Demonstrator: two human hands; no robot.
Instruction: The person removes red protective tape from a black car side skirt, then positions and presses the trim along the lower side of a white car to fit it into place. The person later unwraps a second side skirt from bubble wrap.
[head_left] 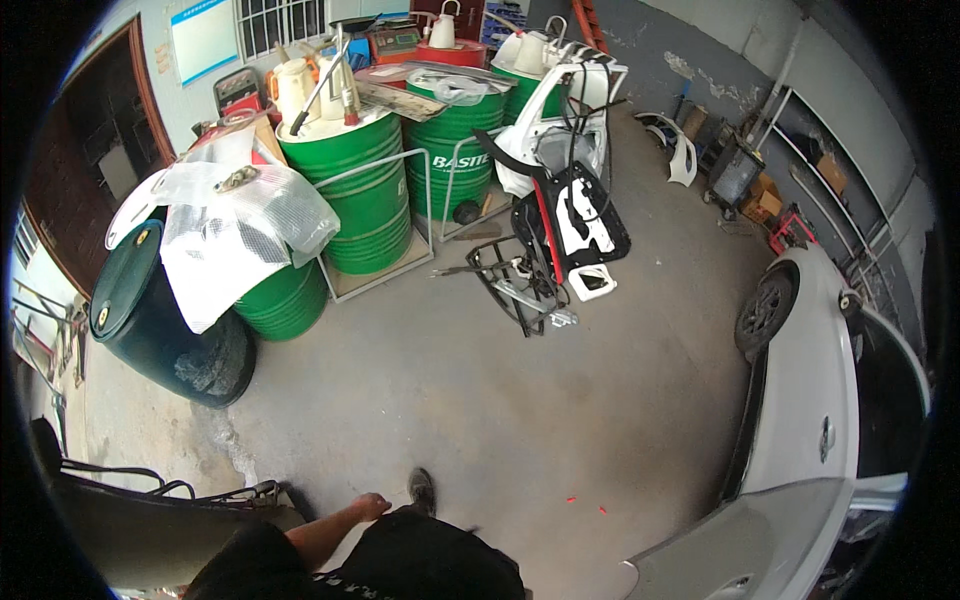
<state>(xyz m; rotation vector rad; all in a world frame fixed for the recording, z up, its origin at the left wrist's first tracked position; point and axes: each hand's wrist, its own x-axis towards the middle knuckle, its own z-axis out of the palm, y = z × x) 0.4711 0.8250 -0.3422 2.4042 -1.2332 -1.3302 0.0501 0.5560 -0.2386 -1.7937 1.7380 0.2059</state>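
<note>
My left hand (pixel 372 506) hangs low in front of my dark-clothed body, beside my dark shoe (pixel 422 488). The hand looks small and compact from above, and its fingers are too hidden to tell whether they hold anything. It touches nothing that I can see; grey concrete floor (pixel 450 400) lies around it. My right hand is out of view. Ahead on the floor lie a removed white car door (pixel 550 150), a black and white door panel (pixel 585 215) and a black metal frame with a motor-like part (pixel 515 290).
Green oil drums (pixel 350 200) with pouring jugs on top stand ahead left, beside a tipped dark drum (pixel 170 310) and plastic sheeting (pixel 230 220). A white car (pixel 810 380) with an open door is at right. Small red bits (pixel 572 499) lie on the floor.
</note>
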